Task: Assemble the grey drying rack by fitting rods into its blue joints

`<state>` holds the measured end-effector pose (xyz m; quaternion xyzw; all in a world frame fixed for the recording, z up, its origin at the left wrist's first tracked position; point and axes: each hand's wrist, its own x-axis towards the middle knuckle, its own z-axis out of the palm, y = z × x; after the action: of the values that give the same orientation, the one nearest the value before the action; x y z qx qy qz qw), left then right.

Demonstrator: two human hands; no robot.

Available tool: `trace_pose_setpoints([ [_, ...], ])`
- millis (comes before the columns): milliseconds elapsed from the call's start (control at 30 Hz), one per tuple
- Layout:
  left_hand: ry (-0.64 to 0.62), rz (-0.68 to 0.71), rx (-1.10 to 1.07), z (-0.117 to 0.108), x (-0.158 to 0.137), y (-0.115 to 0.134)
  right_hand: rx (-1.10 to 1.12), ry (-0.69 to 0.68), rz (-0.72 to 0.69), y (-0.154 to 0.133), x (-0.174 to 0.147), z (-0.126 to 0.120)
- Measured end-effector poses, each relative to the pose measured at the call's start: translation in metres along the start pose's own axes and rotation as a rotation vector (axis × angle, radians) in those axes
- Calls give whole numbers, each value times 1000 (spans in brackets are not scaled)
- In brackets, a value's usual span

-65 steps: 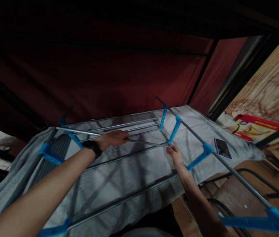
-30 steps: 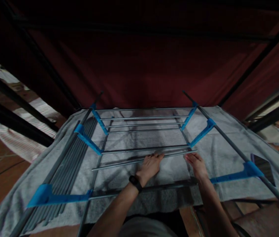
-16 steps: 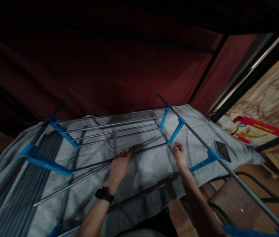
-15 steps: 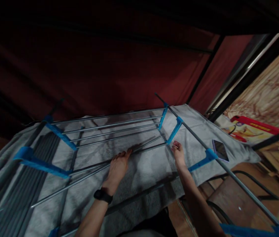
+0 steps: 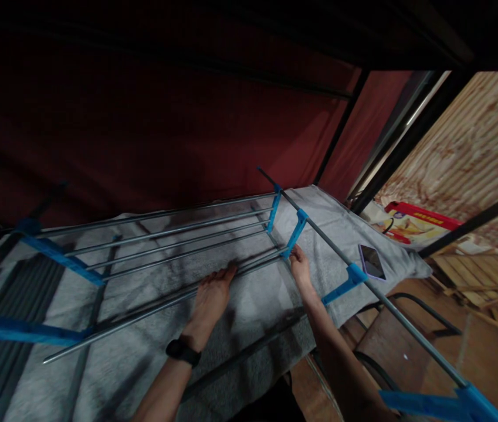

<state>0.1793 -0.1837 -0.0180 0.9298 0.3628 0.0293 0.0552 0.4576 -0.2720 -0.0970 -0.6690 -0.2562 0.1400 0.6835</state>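
Note:
A rack frame of grey metal tubes and blue plastic brackets lies across a cloth-covered surface. My left hand (image 5: 212, 293), with a black band on the wrist, is closed around a loose metal tube (image 5: 112, 333). This tube slants from lower left, its near end free, up toward a blue bracket (image 5: 295, 233) on the right. At that bracket's lower end, my right hand (image 5: 300, 266) has its fingers bent against the blue plastic. The far tip of the tube lies close to the bracket; whether it sits inside, I cannot tell. Several crossbars (image 5: 187, 233) run behind my hands.
Several grey tubes (image 5: 15, 310) lie in a pile at the left. A phone (image 5: 372, 261) rests on the grey cloth (image 5: 319, 211) to the right. Beyond are a chair (image 5: 389, 351), a red-and-yellow box (image 5: 424, 223) and wooden slats (image 5: 481, 272).
My right hand has closed in on the bracket's lower end and now touches it. The loose tube's far end has shifted toward that bracket. The view has turned slightly right.

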Motion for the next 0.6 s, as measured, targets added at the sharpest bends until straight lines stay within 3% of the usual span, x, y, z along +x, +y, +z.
trace_pose_setpoints([
  [600, 5, 25, -9, 7, 6, -6, -41, 10, -6, 5, 4, -2],
])
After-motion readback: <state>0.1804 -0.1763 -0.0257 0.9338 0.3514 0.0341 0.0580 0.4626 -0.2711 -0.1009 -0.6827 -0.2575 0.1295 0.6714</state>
